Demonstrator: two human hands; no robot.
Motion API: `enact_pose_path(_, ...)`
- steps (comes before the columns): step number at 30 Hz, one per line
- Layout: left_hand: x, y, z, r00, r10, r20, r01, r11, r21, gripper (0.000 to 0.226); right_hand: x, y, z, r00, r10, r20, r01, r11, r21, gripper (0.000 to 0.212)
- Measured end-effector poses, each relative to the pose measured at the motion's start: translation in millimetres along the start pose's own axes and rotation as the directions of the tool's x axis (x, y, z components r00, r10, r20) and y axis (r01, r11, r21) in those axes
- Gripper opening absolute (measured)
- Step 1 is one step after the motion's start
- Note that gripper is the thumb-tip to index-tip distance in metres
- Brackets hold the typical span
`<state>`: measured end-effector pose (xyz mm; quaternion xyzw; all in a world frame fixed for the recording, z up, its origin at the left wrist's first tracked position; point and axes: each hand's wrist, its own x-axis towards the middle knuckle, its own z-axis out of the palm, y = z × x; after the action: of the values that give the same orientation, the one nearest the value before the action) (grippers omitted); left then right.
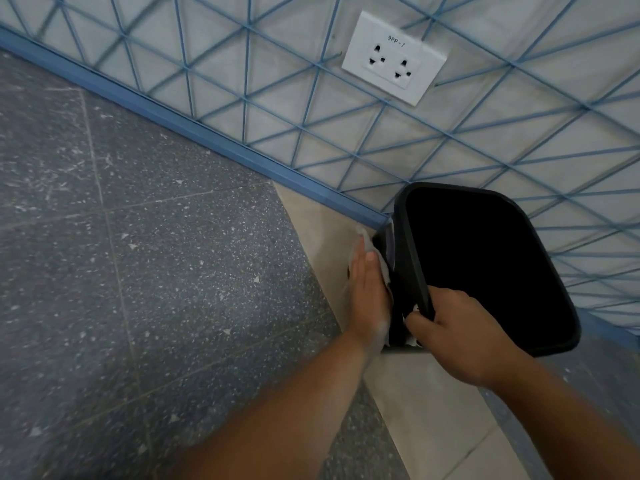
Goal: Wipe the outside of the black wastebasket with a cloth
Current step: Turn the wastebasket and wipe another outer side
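The black wastebasket (412, 251) stands on the floor against the wall, its dark opening facing up at me. My left hand (369, 292) lies flat with straight fingers against the basket's left outer side, pressing a white cloth (486, 271) onto it. The cloth shows beyond my fingertips and under my palm. My right hand (457, 334) grips the near left corner of the basket's rim, thumb outside and fingers curled over the edge. The basket's inside is too dark to see into.
A white wall with blue diagonal lines and a blue baseboard (194, 133) runs behind the basket. A white double socket (393, 58) sits on the wall above. Grey speckled floor tiles (138, 271) lie to the left, a pale strip of floor (433, 403) under the basket.
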<state>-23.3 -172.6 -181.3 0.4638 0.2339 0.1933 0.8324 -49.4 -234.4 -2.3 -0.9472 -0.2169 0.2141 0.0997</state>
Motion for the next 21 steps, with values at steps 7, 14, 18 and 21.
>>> enact_pose_path(7,0.6,12.4,-0.1,0.996,-0.086,-0.039,0.086,0.996,-0.001,0.063,0.1,-1.7,-0.8,1.000,-0.016,-0.001,0.016,1.000,0.008,0.022)
enact_pose_path(14,3.4,-2.6,-13.6,0.991,-0.137,0.007,0.137,0.991,0.009,0.071,0.8,-1.7,-1.2,1.000,-0.019,0.004,0.019,1.000,0.013,0.029)
enact_pose_path(18,-14.6,8.8,-4.3,1.000,0.013,0.008,-0.014,0.998,0.053,0.060,1.4,0.8,-0.3,1.000,-0.020,0.015,0.019,1.000,0.011,0.029)
enact_pose_path(21,-16.9,-9.6,-15.8,0.998,-0.007,0.066,0.007,1.000,0.008,0.078,0.9,-0.7,-0.5,0.999,-0.025,0.023,0.025,1.000,0.007,0.026)
